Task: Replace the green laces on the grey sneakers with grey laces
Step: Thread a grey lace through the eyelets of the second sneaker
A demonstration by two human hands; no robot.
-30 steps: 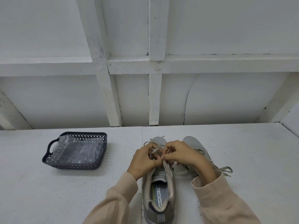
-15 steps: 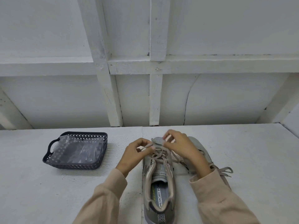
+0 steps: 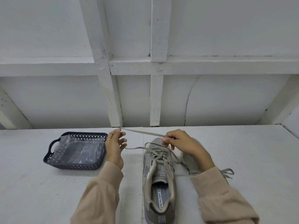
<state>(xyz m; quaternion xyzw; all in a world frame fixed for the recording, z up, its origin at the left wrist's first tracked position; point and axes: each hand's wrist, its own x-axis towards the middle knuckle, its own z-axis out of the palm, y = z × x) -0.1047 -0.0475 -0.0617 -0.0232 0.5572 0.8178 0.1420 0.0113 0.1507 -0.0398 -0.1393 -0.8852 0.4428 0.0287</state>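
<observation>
On the white table (image 3: 32,183), the left hand (image 3: 114,147) pinches 1 end of a grey lace (image 3: 142,133). The lace runs taut to the right hand (image 3: 184,143), whose fingers clamp it above the toe of the grey sneaker (image 3: 159,177). A dark basket (image 3: 72,166) sits to the left.

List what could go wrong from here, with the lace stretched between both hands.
1. The grey lace is held only by fingertip pinches of the left hand and right hand; a slipped grip could slacken the crossings.
2. Nothing holds down the near sneaker; a harder pull might drag or tip it.
3. The right sleeve lies across the other sneaker; it may snag its bow.
</observation>
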